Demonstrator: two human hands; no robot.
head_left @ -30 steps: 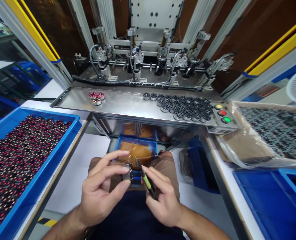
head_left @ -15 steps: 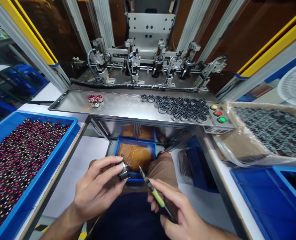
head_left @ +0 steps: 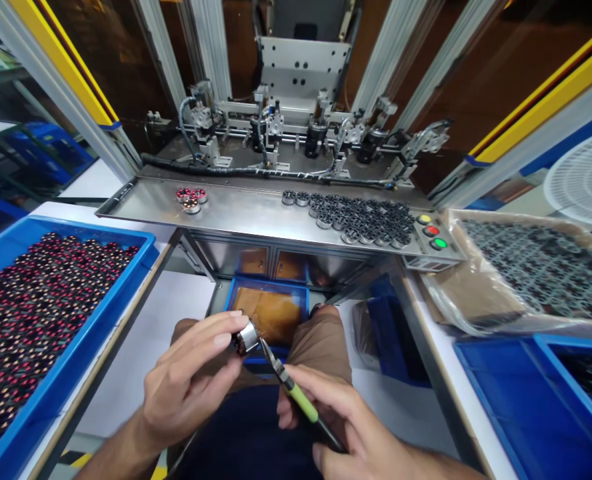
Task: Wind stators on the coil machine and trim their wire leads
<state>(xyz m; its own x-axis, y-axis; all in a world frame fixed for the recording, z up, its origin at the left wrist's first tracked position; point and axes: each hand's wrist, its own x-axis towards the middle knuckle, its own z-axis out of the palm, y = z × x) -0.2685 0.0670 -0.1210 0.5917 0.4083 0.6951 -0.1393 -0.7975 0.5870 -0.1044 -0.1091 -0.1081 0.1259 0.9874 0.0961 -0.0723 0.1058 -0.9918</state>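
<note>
My left hand pinches a small round motor part with a silver rim and dark windings between thumb and fingers. My right hand is wrapped round pliers with green and black handles. The pliers' pointed tip is at the right edge of the motor part; whether it touches a wire cannot be made out. Beyond my hands, a steel ledge bears a few red and copper wound parts at the left and several dark round parts at the right.
A blue bin of wound parts stands left. To the right are a button box, a plastic-lined carton of grey parts and blue bins. Machine fixtures stand behind the ledge. A blue tray lies below.
The pliers in my right hand have moved left, up to the motor part. My left hand has turned the part so its silver rim shows more.
</note>
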